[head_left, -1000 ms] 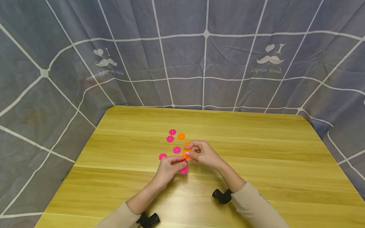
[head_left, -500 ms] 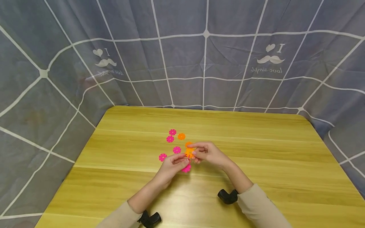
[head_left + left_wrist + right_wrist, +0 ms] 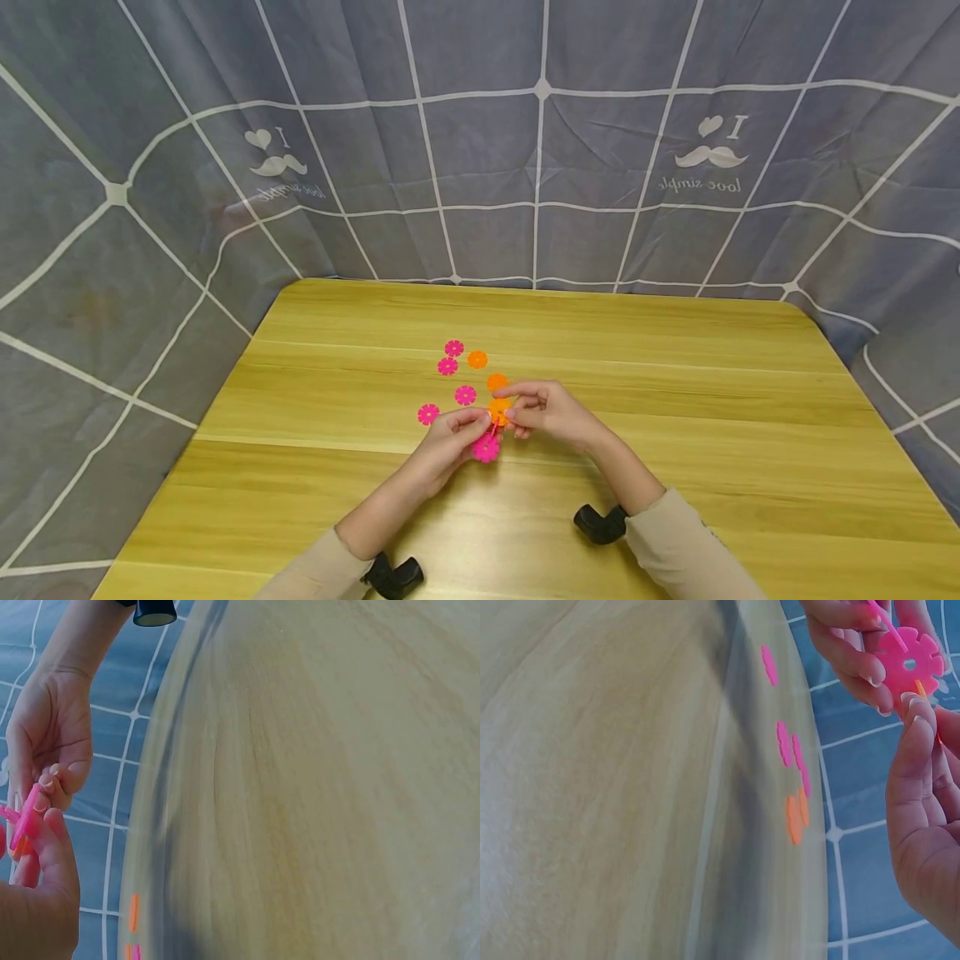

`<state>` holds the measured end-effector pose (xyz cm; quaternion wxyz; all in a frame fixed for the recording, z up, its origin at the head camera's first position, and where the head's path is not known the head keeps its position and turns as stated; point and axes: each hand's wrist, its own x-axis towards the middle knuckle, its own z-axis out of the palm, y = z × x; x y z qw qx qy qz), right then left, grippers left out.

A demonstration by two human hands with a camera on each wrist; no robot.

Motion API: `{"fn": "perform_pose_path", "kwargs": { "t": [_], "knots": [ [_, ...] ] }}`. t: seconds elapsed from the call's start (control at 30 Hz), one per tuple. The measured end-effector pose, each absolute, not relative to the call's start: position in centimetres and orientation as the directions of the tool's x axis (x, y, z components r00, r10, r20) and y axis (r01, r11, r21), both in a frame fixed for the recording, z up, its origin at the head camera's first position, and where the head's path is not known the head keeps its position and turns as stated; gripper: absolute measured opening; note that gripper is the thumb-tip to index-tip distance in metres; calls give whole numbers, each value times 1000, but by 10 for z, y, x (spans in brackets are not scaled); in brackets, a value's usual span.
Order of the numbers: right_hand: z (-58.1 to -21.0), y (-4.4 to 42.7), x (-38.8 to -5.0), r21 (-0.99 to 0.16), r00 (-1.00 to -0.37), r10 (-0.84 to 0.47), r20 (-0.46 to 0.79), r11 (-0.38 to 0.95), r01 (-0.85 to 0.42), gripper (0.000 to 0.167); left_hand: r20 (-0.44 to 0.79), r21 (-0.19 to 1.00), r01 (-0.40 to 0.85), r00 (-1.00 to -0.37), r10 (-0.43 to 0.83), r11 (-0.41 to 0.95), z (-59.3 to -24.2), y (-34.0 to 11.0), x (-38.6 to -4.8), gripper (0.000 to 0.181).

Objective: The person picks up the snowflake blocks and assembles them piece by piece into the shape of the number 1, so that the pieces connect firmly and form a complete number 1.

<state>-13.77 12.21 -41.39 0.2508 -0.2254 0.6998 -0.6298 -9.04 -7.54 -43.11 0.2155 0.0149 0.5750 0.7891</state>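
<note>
In the head view my left hand (image 3: 446,446) pinches joined pink notched plastic discs (image 3: 486,449) above the table. My right hand (image 3: 553,414) holds an orange notched disc (image 3: 498,412) against them, between thumb and fingers. Seen from the right wrist, one pink disc (image 3: 909,664) faces the camera, and a second pink disc (image 3: 887,624) crosses it edge-on. The orange disc's edge (image 3: 921,688) meets the rim of the facing one; whether it sits in a slot I cannot tell. Fingers partly hide the joint. In the left wrist view the pink piece (image 3: 25,817) lies between both hands.
Beyond the hands lie loose pink discs (image 3: 465,395) and two orange discs (image 3: 477,359) (image 3: 497,382) on the wooden table (image 3: 675,400). A grey curtain (image 3: 480,167) with white lines surrounds the table. Black wrist devices (image 3: 600,524) are worn on both forearms.
The right hand has shifted slightly right, its index finger stretched further out. The held pink discs have turned, one now showing its face to the head camera. Loose discs lie as before.
</note>
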Motion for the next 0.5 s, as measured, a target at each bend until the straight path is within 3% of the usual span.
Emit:
{"fn": "perform_pose_path", "kwargs": {
  "t": [0.5],
  "knots": [
    [-422,119,-136,-992,-751,-655,-81,129,-6,38,-273,901,-363,-900,341,-237,-434,-74,-90,27]
  ]
}}
